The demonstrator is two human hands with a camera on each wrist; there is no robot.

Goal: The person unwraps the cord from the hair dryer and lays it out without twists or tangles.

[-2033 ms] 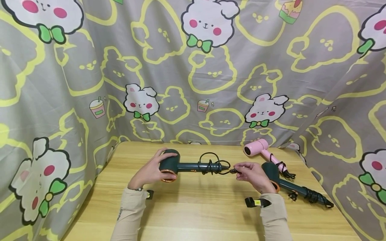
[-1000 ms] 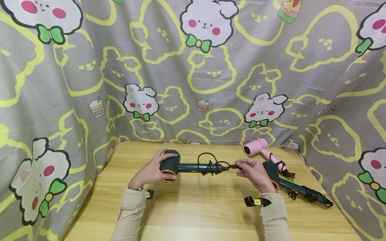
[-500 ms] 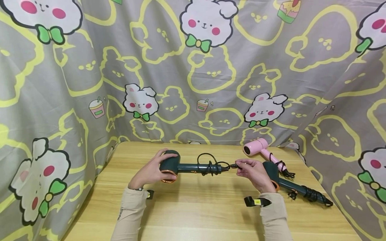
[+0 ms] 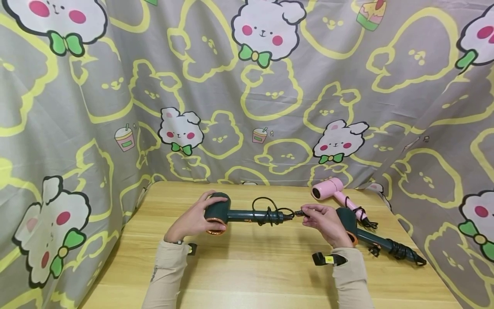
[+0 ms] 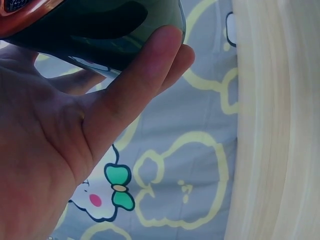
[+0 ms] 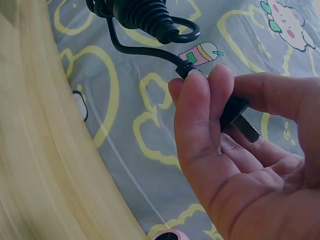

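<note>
A dark green hair dryer (image 4: 235, 214) with a copper-coloured ring lies sideways across the middle of the head view. My left hand (image 4: 194, 216) grips its head, thumb on one side and fingers on the other. Black cord (image 4: 266, 214) is wound loosely round the handle, with one loop standing up. At the handle's end, my right hand (image 4: 322, 221) pinches the power plug (image 6: 232, 112) between thumb and fingers. One flat metal prong shows beyond the fingers in the right wrist view. From the plug the cord runs back to the ribbed cord guard (image 6: 150, 17).
Behind the right hand, a second dark green hair dryer (image 4: 380, 241) with its cord wrapped round the handle lies on the wooden table (image 4: 247, 274). Farther back rests a pink hair dryer (image 4: 328, 189). A patterned grey curtain (image 4: 220, 98) encloses the back and sides.
The right hand has drawn the plug slightly up and away from the handle's end since two seconds ago. Over the last second both hands have stayed almost still.
</note>
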